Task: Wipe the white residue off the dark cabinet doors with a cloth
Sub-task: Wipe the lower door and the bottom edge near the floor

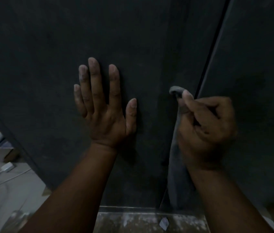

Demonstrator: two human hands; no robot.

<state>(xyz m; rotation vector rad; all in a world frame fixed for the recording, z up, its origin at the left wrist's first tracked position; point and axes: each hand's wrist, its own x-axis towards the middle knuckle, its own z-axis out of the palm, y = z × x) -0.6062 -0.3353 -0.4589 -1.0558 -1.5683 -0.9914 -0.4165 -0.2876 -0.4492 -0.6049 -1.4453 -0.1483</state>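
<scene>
A: Why is the left hand flat, fingers spread, on the door?

B: Likely bracing it so the panel holds under rubbing.

A: And the right hand?

B: At three o'clock of the left, curled around the cloth, a fold over one fingertip, probably working the door's edge.

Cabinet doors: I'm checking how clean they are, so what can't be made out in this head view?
- Residue on the cabinet doors: dim light hides it.
- Cloth: right hand covers its middle; lower end lost in shadow.
- Door under the left hand: covered by the flat palm.
</scene>
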